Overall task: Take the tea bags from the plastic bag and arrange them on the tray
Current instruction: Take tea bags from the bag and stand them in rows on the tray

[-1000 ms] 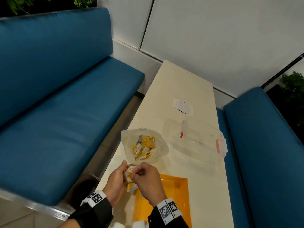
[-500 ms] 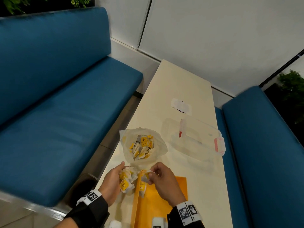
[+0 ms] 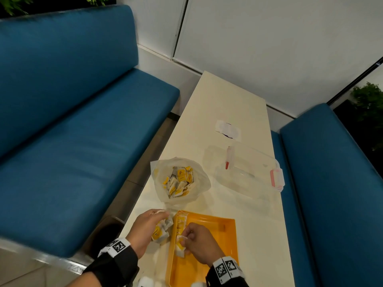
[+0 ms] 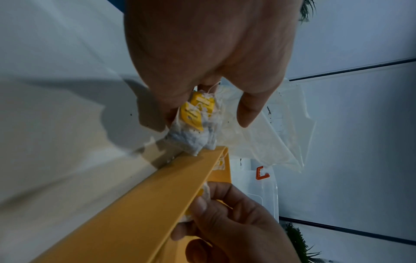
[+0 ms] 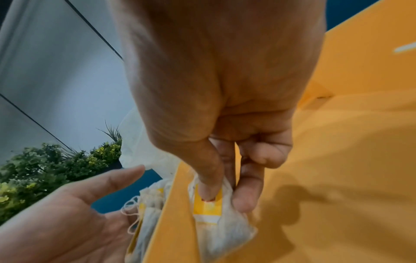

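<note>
1. Since half a second ago, my right hand has gone from above the tray's left wall down inside the orange tray, against that wall.
2. Right thumb and fingers pinch one tea bag with a yellow tag, its lower edge at the tray floor, right beside the wall.
3. My left hand waits just outside the same wall, fingers curled round a bunch of tea bags; I cannot count them, they are crumpled together.
4. Along the tray's left wall a short row of bags already stands; the number is not clear.
5. To the right of my hand the tray floor is bare orange out to the far wall.
6. One plastic bag lies open just beyond the tray's far corner, many bags heaped in it.
7. One clear container with pink clasps sits right of the bag, near the table's right edge.
8. One white paper lies farther up the cream table.
9. Two blue benches, one on my left, one on my right.
</note>
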